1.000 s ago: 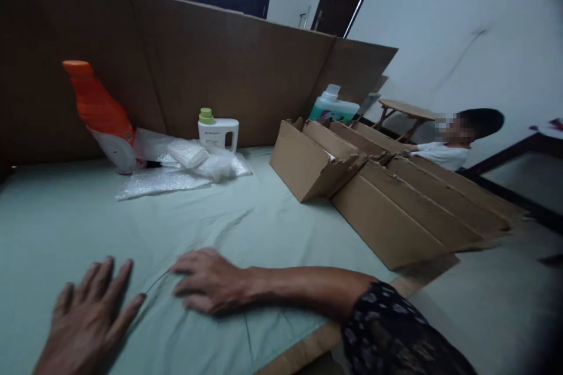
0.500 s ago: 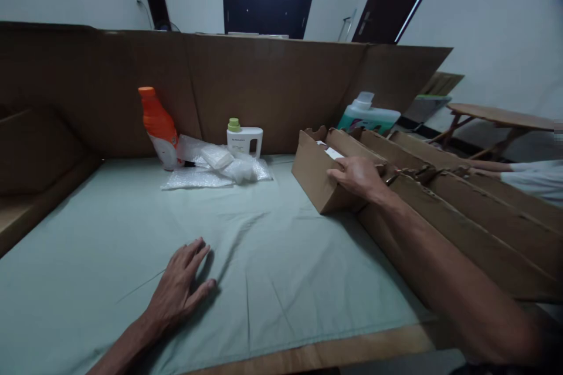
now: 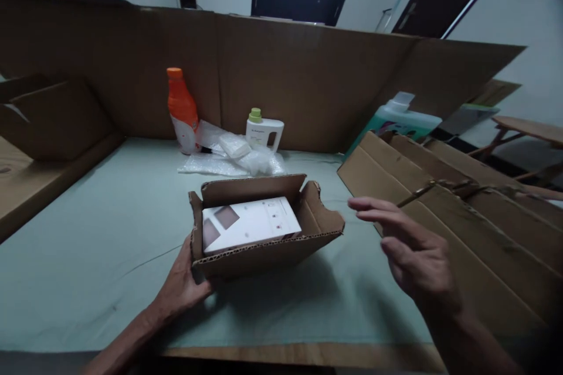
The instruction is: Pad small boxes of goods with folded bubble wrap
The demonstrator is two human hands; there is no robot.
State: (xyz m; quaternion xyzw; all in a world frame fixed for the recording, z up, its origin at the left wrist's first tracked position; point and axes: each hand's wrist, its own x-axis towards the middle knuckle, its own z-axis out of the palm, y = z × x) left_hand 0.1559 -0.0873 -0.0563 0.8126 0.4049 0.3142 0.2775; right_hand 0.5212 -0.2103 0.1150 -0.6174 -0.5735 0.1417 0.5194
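An open-topped cardboard box [image 3: 264, 261] is in front of me above the pale green cloth, a little tilted. Inside it lies a white carton [image 3: 253, 224] with brown squares and small printed pictures on its face. My left hand [image 3: 185, 275] grips the box's left end, thumb along the near side and fingers partly hidden behind the end wall. To the right of the box, my right hand [image 3: 416, 255] hangs in the air with fingers apart, holding nothing. It is near the row of cardboard boxes [image 3: 475, 246].
An orange and white bottle [image 3: 182, 111], bubble wrap [image 3: 237, 155] and a white jug with a green cap [image 3: 265, 130] stand by the cardboard screen [image 3: 299, 82]. A teal liquid jug [image 3: 404, 117] is behind the boxes at right. Another cardboard box [image 3: 61, 120] sits at left.
The cardboard box has come from the row at right to the middle. My left hand has taken its left end; my right hand has let go. The view has shifted.
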